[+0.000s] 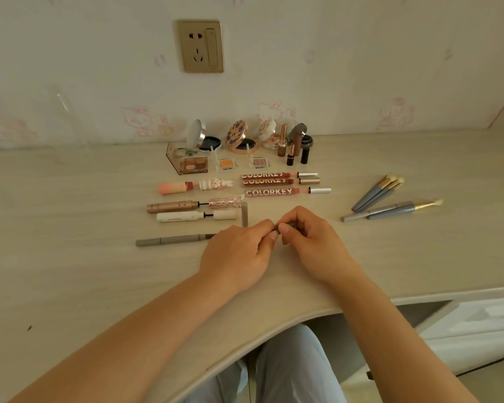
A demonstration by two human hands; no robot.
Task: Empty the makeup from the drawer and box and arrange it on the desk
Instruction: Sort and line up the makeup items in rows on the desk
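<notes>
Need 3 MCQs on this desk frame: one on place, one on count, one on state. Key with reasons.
1. Where are the grey-handled makeup brushes on the light wooden desk?
A. on its right side
B. far left
C. against the wall

2. How many red COLORKEY lip gloss tubes are there?
A. one
B. three
C. five

3. What are the left hand and right hand doing?
A. lying flat
B. lifting a compact
C. pinching one small dark item together

Key: A, they lie right of the rows; B, three labels show; C, both sets of fingertips meet on it.
</notes>
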